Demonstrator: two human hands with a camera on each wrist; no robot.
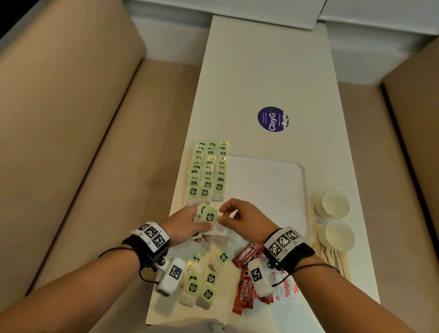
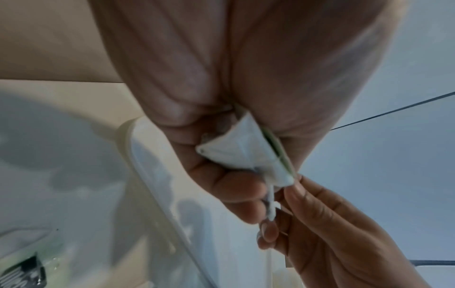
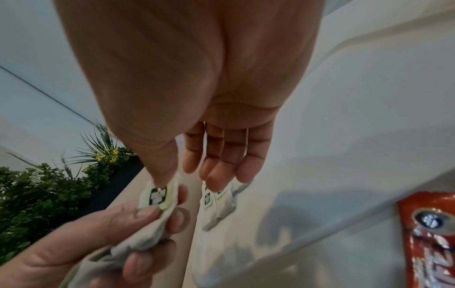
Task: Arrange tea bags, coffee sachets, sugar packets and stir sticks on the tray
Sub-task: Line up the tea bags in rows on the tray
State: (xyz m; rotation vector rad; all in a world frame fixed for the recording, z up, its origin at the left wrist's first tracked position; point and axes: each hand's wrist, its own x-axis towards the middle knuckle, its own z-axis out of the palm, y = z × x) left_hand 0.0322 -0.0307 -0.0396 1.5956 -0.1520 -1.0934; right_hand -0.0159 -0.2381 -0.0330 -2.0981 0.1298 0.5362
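Observation:
My left hand (image 1: 202,226) grips a small stack of tea bags (image 1: 209,217) with green tags, just in front of the white tray (image 1: 303,190). My right hand (image 1: 223,213) pinches the top bag's tag from the right. The left wrist view shows the held tea bag (image 2: 246,152) folded in my left palm, with the right hand's fingers (image 2: 295,204) at its corner. In the right wrist view my thumb presses the tag (image 3: 157,196). Three rows of tea bags (image 1: 207,170) lie along the tray's left side. Loose tea bags (image 1: 202,280), red coffee sachets (image 1: 245,276), sugar packets (image 1: 287,288) and stir sticks (image 1: 330,257) lie on the table.
Two glass cups (image 1: 335,204) stand right of the tray, above the stir sticks. A purple round sticker (image 1: 272,119) marks the white table beyond the tray. Beige benches flank the narrow table on both sides. The tray's middle and right part are bare.

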